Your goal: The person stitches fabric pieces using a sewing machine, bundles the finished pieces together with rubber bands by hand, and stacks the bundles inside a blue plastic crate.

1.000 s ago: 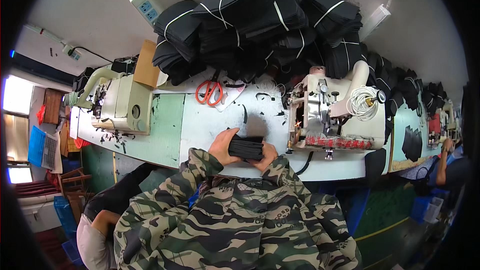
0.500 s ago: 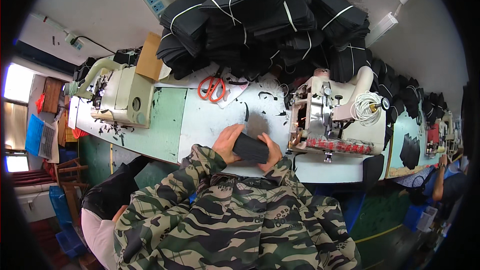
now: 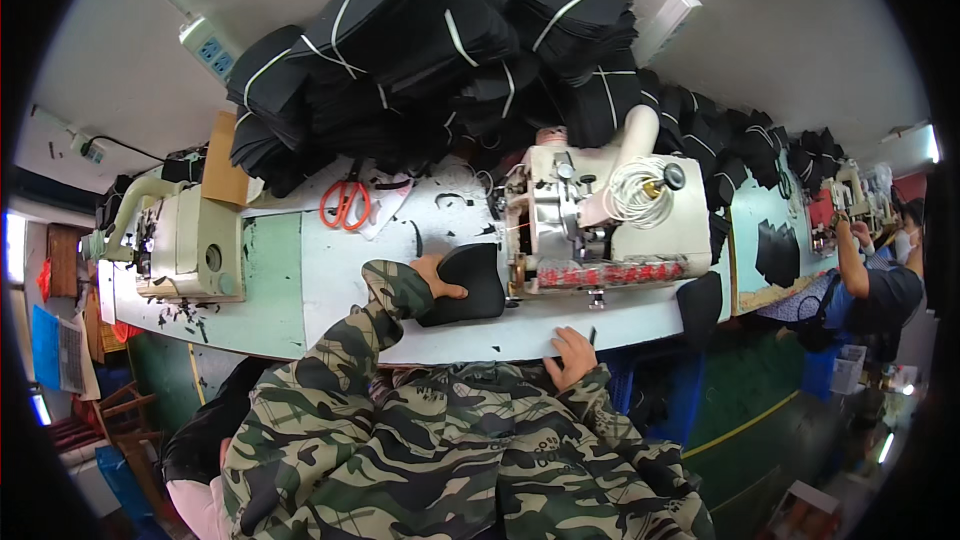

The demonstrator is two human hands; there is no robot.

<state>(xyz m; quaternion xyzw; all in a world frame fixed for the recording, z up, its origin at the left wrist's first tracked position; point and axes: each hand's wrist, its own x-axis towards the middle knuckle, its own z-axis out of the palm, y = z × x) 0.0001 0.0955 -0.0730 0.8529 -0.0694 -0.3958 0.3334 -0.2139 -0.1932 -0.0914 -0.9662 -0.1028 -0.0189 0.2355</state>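
My left hand (image 3: 438,278) grips the left edge of black cut fabric pieces (image 3: 474,285), its thumb on top. They lie on the white tabletop, close to the left side of a sewing machine (image 3: 600,225). My right hand (image 3: 573,358) is at the table's front edge, fingers apart, holding nothing that I can make out. A small thin dark item (image 3: 593,336) shows beside its fingertips. Further back on the left are scissors with orange handles (image 3: 345,205).
Bundles of black pieces (image 3: 390,25) tied with white strips are piled along the back. Another sewing machine (image 3: 190,240) stands to the left. One black piece (image 3: 698,302) overhangs the front edge at right. A person (image 3: 868,285) works further right.
Both hands held the black pieces upright between them; now the pieces lie flat under my left hand. My right hand has let go and moved to the front edge. The view has turned right.
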